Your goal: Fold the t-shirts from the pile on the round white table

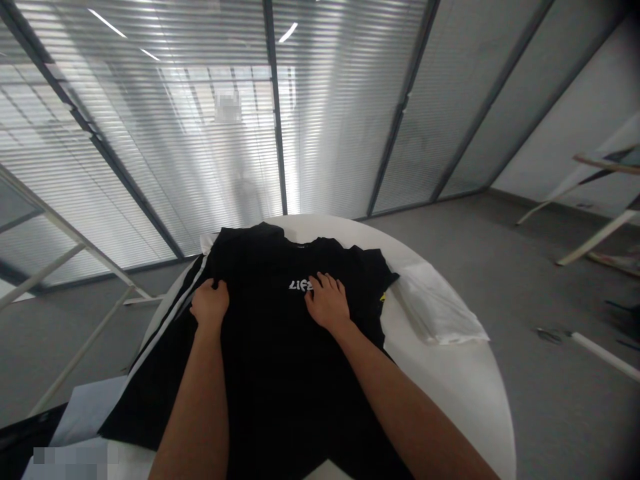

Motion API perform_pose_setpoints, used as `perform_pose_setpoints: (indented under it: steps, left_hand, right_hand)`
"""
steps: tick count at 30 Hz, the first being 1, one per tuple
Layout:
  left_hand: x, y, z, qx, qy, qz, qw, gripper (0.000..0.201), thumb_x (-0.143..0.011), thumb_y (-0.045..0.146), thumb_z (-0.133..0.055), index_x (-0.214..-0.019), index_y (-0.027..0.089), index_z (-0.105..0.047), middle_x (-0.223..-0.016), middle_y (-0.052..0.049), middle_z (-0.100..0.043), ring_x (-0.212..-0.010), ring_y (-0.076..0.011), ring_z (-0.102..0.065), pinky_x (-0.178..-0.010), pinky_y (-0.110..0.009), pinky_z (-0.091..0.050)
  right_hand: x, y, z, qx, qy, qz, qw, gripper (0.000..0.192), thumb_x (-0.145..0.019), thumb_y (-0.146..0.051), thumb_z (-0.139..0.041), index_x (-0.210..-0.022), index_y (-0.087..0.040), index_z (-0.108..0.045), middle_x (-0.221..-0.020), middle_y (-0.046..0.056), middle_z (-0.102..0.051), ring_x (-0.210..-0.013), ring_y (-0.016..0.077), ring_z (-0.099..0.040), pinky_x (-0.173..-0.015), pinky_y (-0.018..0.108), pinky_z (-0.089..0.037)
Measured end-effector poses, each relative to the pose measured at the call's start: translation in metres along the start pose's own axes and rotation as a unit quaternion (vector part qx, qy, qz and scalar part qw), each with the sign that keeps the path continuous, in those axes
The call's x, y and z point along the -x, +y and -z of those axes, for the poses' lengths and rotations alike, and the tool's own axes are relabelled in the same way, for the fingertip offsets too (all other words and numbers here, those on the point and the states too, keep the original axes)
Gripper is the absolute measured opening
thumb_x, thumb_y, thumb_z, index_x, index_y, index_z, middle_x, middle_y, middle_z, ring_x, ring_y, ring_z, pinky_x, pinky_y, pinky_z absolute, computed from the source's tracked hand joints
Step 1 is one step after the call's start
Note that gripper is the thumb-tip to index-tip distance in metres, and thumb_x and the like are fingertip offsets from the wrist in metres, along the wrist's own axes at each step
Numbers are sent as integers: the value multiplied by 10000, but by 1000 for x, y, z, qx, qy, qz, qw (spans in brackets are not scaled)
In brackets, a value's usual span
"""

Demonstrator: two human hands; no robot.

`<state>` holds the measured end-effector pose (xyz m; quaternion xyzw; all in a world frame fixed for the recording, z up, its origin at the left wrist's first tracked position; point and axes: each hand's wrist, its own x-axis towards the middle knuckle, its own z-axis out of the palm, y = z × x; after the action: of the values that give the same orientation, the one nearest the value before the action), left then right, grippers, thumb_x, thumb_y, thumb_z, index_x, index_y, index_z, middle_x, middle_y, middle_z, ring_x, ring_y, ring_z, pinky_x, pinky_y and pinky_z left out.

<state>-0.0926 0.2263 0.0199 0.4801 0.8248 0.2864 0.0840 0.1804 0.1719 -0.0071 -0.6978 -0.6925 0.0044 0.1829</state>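
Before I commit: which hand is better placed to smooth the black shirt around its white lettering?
Probably the right hand: it lies spread partly over the lettering, while the left hand is curled at the edge of the black shirt.

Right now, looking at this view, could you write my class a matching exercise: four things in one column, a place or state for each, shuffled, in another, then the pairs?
Things
1. left hand
2. right hand
3. black shirt
4. white plastic-looking sheet

Places and states
A. spread out, bearing white lettering
B. fingers curled at the shirt's side
C. on the round table, untouched by either hand
D. fingers extended over part of the lettering

Pairs: 1-B; 2-D; 3-A; 4-C
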Motion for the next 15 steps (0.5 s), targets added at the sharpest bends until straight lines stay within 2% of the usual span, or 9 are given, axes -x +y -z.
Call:
perform_pose_setpoints:
  steps: [3,5,7,9,12,15]
  left_hand:
    - [-3,2,0,45,51,-52,996,220,-842,336,-470,-878,191,-633,-824,-91,-646,-884,-270,-626,-834,-407,-481]
    - [-4,4,-1,91,78,-79,990,210,-847,310,-469,-952,188,-604,-865,-71,-639,-881,-231,-618,-843,-357,-483]
    - [-4,4,-2,133,79,-87,984,247,-850,283,-468,-1057,184,-558,-956,-72,-630,-906,-210,-611,-866,-338,-478]
    - [-6,4,-5,156,63,-74,983,284,-847,254,-470,-1117,179,-513,-1010,-79,-611,-931,-205,-605,-887,-341,-470]
    - [-10,0,-9,175,38,-22,984,310,-819,243,-511,-1120,174,-486,-988,-70,-587,-900,-197,-597,-870,-353,-474]
    - [-14,-3,-14,246,54,4,968,328,-771,239,-559,-1086,178,-492,-918,-34,-580,-790,-152,-585,-786,-323,-499]
  right_hand:
    - [0,0,0,0,1,0,1000,467,-923,-343,-410,-1355,-211,-531,-1454,106,-469,-1361,283,-344,-1122,452,-190]
    - [0,0,1,2,0,-1,1000,465,-925,-345,-408,-1354,-214,-531,-1454,104,-470,-1362,281,-342,-1122,452,-189]
    - [0,0,1,2,0,0,1000,466,-923,-347,-412,-1354,-214,-531,-1450,105,-473,-1358,283,-346,-1119,454,-194]
    - [0,0,0,2,1,1,1000,466,-921,-347,-417,-1353,-214,-532,-1447,108,-475,-1354,286,-349,-1115,456,-199]
    - [0,1,0,3,4,3,1000,464,-919,-347,-421,-1348,-214,-537,-1443,108,-478,-1350,284,-351,-1112,452,-203]
    - [0,1,-1,5,6,5,1000,461,-920,-348,-420,-1346,-216,-538,-1439,106,-481,-1346,282,-355,-1109,453,-206]
